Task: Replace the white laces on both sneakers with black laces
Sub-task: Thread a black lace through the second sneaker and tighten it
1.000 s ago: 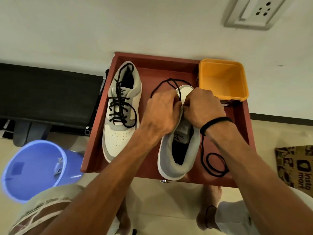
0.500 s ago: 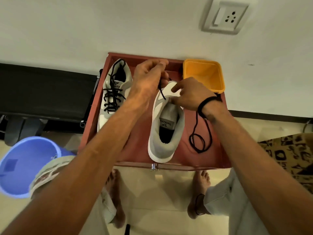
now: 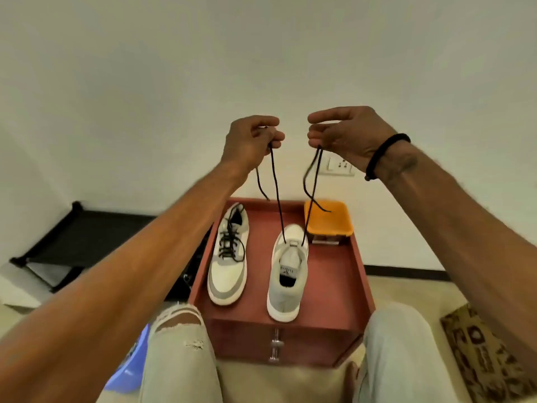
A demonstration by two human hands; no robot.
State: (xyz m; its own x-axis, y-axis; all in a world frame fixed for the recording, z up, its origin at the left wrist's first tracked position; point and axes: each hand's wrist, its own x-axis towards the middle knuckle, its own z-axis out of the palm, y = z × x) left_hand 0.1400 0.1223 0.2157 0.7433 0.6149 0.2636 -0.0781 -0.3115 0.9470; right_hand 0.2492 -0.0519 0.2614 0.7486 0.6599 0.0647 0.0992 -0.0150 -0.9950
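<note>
Both hands were raised well above the tabletop (image 3: 328,289), in front of the wall. Left hand (image 3: 250,144): fingers curled, pinching one end of the black lace (image 3: 277,196). Right hand (image 3: 345,135): fingers pinching the other end, upper fingers loosely extended. The two strands ran down, converging into the front eyelets of the right sneaker (image 3: 286,274), which stood on the tabletop, toe toward the wall, otherwise unlaced. Short free ends hung below each hand. The left sneaker (image 3: 228,254), already laced black, stood beside it, apart, near the left raised edge. An orange tub (image 3: 328,219) sat in the far right corner, just beside the right sneaker's toe. Bare red surface lay between the sneakers and along the right edge. The hands were apart, with an open gap between them. A blue bucket (image 3: 130,365) showed at lower left, on the floor.
</note>
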